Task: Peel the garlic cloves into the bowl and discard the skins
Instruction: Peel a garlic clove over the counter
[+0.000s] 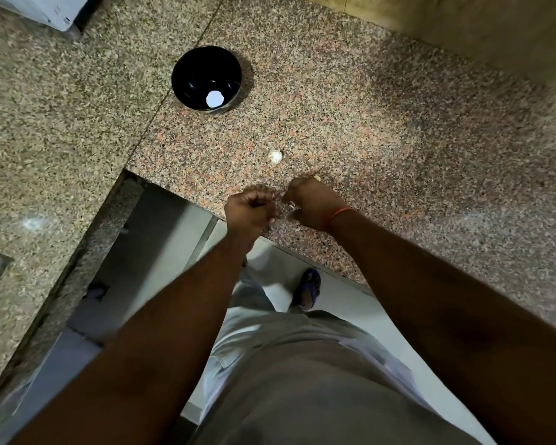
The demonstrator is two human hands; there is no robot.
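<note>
Farther back on the speckled granite table (382, 123) stands a black bowl (206, 79); inside shows only a round white spot, perhaps a reflection. Both hands are curled close together at the near edge: the left hand (250, 211) fisted, its contents impossible to tell, and the right hand (312, 203) pinching small pale bits, seemingly garlic skin. Just beyond them lies a whitish garlic bulb (275, 156), papery, apart from both hands.

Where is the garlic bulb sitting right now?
In the head view the garlic bulb lies on the granite counter, between the black bowl and the two hands, apart from both.
</note>
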